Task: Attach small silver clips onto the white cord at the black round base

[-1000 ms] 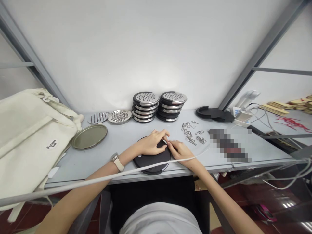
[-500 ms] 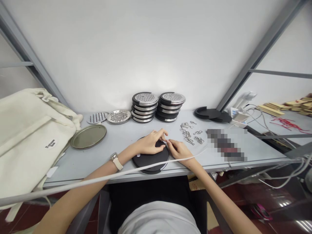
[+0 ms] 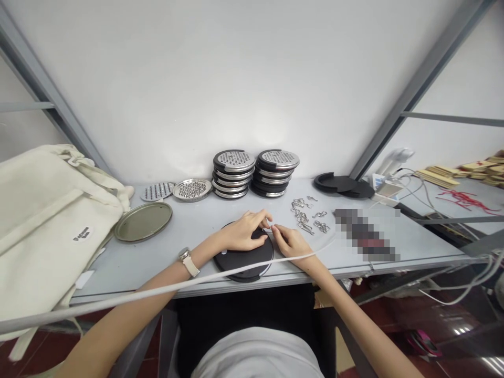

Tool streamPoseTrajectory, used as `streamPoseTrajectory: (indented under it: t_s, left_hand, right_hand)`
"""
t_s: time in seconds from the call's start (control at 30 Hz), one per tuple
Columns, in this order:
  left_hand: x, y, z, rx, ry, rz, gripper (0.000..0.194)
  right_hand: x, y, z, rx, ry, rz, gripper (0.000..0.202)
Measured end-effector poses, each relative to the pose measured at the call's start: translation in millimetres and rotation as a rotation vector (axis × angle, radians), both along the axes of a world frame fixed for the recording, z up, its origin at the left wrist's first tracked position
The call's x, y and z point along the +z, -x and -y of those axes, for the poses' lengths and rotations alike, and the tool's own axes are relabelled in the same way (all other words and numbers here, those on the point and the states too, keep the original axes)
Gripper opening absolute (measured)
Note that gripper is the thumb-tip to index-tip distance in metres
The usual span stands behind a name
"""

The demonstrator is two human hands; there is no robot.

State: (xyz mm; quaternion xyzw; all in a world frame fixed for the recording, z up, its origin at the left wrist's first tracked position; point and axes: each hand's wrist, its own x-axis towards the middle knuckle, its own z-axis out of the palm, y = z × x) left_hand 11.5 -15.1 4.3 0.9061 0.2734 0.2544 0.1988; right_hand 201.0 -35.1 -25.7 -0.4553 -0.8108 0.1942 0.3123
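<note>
A round black grater holder (image 3: 244, 262) lies flat near the table's front edge, with a bit of shiny rim at its lower right. My left hand (image 3: 246, 231) rests across its upper part, fingers curled at the far right rim and thumb on its face. Close beside those fingertips, my right hand (image 3: 290, 242) pinches thumb and forefinger together at the rim. Whatever sits between them is too small to make out. To the right lie several small metal clasps (image 3: 302, 216) in loose clusters.
Behind stand two stacks of round graters (image 3: 236, 160) with black holders. Loose grater plates (image 3: 192, 189) and an olive disc (image 3: 144, 221) lie left, beside a cream bag (image 3: 59, 210). Black holders (image 3: 334, 184) lie back right. A white cable (image 3: 220, 274) crosses in front.
My right fingertips have shifted slightly to the right, leaving a small gap from the left hand's fingers. The left hand and the holder stay nearly where they were.
</note>
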Motion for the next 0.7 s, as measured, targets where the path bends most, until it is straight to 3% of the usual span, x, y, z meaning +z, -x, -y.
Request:
streamPoseTrajectory:
  t_s: [0.23, 0.7]
  left_hand:
    - [-1.0, 1.4, -1.2, 0.024, -0.010, -0.017, 0.037]
    - [-1.3, -0.2, -1.3, -0.018, 0.061, 0.043, 0.041]
  right_hand:
    - [-1.1, 4.2, -0.7, 0.051, -0.057, 0.133, 0.033]
    - [-2.9, 2.2, 0.2, 0.046, -0.045, 0.121, 0.031]
